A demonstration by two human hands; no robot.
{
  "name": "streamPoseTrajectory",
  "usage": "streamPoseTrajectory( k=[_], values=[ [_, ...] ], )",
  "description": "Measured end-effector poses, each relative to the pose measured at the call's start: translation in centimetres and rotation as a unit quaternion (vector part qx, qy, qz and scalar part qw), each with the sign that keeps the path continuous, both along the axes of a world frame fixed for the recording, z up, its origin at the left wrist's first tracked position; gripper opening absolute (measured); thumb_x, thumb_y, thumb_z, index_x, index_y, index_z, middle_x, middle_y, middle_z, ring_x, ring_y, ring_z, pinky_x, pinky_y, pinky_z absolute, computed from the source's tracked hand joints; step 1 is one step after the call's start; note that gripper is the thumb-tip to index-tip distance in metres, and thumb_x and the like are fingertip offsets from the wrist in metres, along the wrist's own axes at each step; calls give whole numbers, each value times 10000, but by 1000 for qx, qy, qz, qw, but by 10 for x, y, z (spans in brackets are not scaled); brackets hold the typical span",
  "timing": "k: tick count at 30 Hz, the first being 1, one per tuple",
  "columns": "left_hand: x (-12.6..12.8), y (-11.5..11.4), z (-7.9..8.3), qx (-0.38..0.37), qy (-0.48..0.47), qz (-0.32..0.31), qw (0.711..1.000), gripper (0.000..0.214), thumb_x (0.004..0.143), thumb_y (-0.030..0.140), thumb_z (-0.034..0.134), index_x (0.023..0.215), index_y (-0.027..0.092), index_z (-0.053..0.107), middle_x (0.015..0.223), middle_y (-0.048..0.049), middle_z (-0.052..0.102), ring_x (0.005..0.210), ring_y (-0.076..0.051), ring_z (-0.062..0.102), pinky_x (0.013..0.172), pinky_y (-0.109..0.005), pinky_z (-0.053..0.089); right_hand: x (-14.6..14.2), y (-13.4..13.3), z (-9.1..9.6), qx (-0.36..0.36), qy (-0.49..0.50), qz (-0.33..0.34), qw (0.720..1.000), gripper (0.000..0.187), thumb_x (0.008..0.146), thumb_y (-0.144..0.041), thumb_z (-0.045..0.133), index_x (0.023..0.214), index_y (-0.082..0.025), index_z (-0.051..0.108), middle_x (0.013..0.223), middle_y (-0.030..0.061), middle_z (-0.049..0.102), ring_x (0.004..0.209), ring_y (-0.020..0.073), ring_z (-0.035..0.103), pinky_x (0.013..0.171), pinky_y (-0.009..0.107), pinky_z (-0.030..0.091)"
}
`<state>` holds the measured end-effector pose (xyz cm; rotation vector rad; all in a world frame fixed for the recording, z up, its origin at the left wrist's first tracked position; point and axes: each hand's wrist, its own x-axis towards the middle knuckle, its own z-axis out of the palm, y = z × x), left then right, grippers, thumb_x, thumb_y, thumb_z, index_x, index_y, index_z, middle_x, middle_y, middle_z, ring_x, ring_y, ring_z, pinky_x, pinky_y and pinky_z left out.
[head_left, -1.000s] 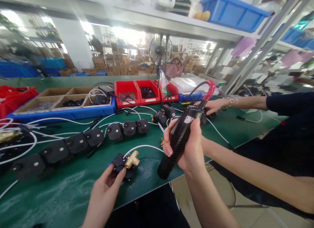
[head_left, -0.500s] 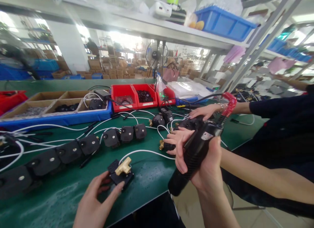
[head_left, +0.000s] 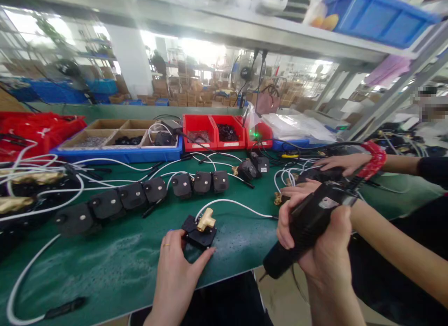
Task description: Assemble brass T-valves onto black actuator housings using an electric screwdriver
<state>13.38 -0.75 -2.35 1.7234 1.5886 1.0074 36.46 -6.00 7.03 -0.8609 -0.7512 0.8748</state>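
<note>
My left hand (head_left: 182,270) grips the sides of a motorized valve (head_left: 199,235), a black box with a brass tee fitting on top, lying on the green bench. A white cable (head_left: 233,202) runs off it to the right. Wrapped in my right hand (head_left: 325,242) is a black electric screwdriver (head_left: 304,228), its bit pointing down and left past the bench's front edge. Red tape (head_left: 374,165) covers the cord end of the tool. The valve and the screwdriver are well apart.
Black valve boxes (head_left: 133,195) stand in a row behind my left hand. A co-worker's hands (head_left: 339,163) rest on other valves at the right, close to the screwdriver. Red bins (head_left: 199,144) and a blue tray (head_left: 140,155) line the back, beneath a shelf (head_left: 224,29).
My view has turned left, shifting the scene rightward. The screwdriver's bit now shows. My left hand stays at the valve, and my right still grips the tool.
</note>
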Motion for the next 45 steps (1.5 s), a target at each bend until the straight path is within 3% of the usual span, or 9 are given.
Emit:
streamPoseTrajectory(
  k=[4, 8, 12, 15, 25, 27, 32, 34, 45],
  values=[
    [-27, 12, -2, -23, 0, -49, 999, 580, 639, 630, 786, 1010, 212, 628, 1002, -83, 656, 882, -300, 645, 803, -489, 579, 14, 2, -8, -42, -60, 38, 997, 634, 775, -815, 663, 870, -191, 602, 612, -2, 621, 313, 109, 483, 305, 202, 383],
    [-54, 44, 9, -20, 11, -195, 981, 692, 730, 431, 742, 1378, 277, 552, 1417, -103, 594, 1235, -315, 633, 1027, -516, 555, 30, 9, -10, -109, -220, 38, 969, 626, 797, -773, 685, 858, -157, 593, 654, 30, 642, 372, 108, 535, 358, 201, 403],
    [-50, 72, 32, -30, 80, -345, 935, 742, 730, 375, 778, 1435, 354, 546, 1563, -37, 510, 1467, -325, 451, 1256, -563, 317, 33, 16, -4, -149, -312, 52, 937, 661, 798, -808, 651, 813, -155, 551, 561, 8, 591, 374, 97, 519, 387, 188, 385],
    [-35, 83, 42, -80, 71, -398, 911, 822, 701, 339, 808, 1469, 320, 515, 1534, -42, 557, 1419, -315, 516, 1238, -517, 363, 32, 18, -1, -156, -333, 60, 928, 654, 804, -808, 631, 838, -163, 534, 611, 3, 604, 376, 89, 512, 388, 193, 384],
    [-34, 80, 30, -106, 94, -376, 916, 742, 683, 338, 758, 1392, 229, 568, 1438, -101, 639, 1310, -334, 610, 1182, -544, 419, 48, 8, -18, -234, -459, 22, 857, 437, 871, -624, 618, 879, -196, 531, 568, -62, 482, 446, 117, 486, 475, 229, 387],
    [-34, 72, 28, -91, 90, -362, 924, 708, 689, 327, 743, 1371, 232, 578, 1418, -95, 652, 1290, -324, 624, 1163, -515, 445, 53, 9, -26, -224, -529, -5, 819, 429, 886, -608, 631, 822, -202, 509, 621, -50, 477, 530, 123, 494, 521, 231, 373],
    [-25, 57, 14, -26, 74, -304, 949, 548, 694, 429, 768, 1188, 216, 661, 1197, -90, 730, 1098, -324, 697, 1004, -460, 558, 69, 26, -42, -260, -715, -37, 648, 455, 916, -611, 677, 845, -195, 508, 805, 11, 626, 730, 178, 604, 622, 253, 379],
    [-24, 56, 8, -2, 72, -285, 956, 484, 702, 468, 767, 1109, 220, 684, 1078, -71, 742, 978, -307, 716, 907, -430, 590, 75, 36, -44, -267, -743, -40, 612, 470, 894, -632, 701, 900, -187, 553, 897, 50, 662, 824, 226, 654, 658, 268, 393],
    [-31, 50, -2, 23, 69, -281, 957, 457, 721, 482, 752, 1106, 239, 710, 1136, -70, 747, 1036, -308, 720, 914, -413, 597, 24, 72, -58, -212, -810, 58, 544, 593, 875, -726, 648, 1113, -183, 642, 1035, 105, 698, 893, 296, 729, 672, 302, 504]
  ],
)
